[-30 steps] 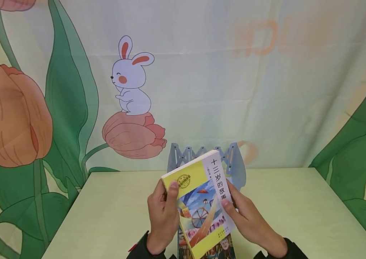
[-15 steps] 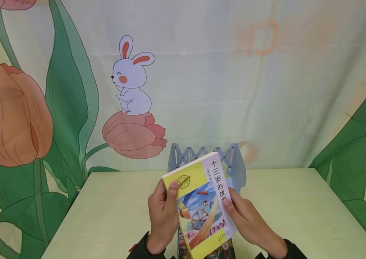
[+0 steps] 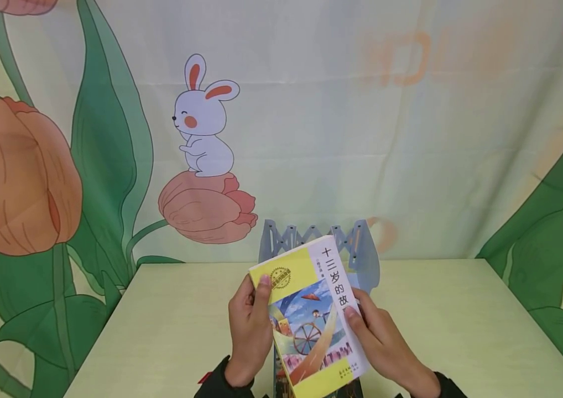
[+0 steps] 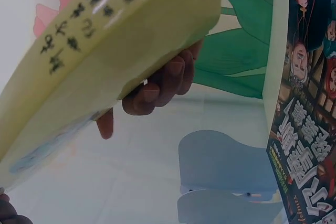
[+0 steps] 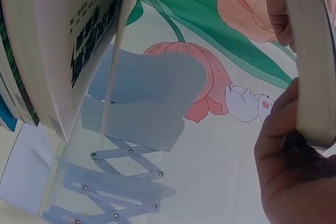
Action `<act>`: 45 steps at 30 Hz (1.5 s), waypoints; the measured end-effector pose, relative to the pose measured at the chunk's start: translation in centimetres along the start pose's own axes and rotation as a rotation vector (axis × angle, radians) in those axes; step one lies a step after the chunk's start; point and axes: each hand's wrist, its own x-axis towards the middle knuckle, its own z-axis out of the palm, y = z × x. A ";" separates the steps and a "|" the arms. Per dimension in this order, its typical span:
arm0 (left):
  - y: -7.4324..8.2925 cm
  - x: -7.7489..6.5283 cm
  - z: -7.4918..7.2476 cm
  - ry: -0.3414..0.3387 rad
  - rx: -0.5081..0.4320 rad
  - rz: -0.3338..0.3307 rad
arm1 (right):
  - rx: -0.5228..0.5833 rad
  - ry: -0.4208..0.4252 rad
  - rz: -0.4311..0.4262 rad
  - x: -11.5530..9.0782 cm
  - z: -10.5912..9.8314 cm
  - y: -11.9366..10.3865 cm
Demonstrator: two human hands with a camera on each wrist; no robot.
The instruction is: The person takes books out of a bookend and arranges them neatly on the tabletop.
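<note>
A yellow and white paperback book (image 3: 311, 326) with a bicycle wheel and road on its cover is held tilted in front of me, cover facing up. My left hand (image 3: 253, 329) grips its left edge, thumb on the cover. On the opposite edge my right hand (image 3: 386, 340) pinches it, thumb on the front. The left wrist view shows the yellow side of the book (image 4: 121, 45) and fingers (image 4: 163, 85) curled at it. In the right wrist view, the right hand (image 5: 294, 177) holds the page block (image 5: 312, 61).
Below the held book lies a dark illustrated book (image 3: 282, 376), its cover plainer in the left wrist view (image 4: 302, 129). A blue-grey expanding book rack (image 3: 366, 260) stands behind on the pale table (image 3: 441, 309). Several stacked books (image 5: 47, 51) appear in the right wrist view. A printed curtain (image 3: 311, 138) hangs behind.
The book has shifted and turned slightly, its lower end hiding more of the dark book beneath. My right hand has slid a little lower; both hands keep their hold.
</note>
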 end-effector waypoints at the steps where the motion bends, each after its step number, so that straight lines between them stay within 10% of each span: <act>1: -0.1 0.0 0.0 0.001 0.001 -0.007 | 0.002 0.013 -0.003 0.0 0.0 0.0; 29: -1.3 -0.1 -0.7 -0.124 0.030 -0.158 | 0.021 0.200 -0.087 -1.1 1.4 0.2; 45: -2.2 -2.7 -1.2 -0.189 0.147 -0.222 | -0.003 0.353 -0.070 -1.2 2.0 0.3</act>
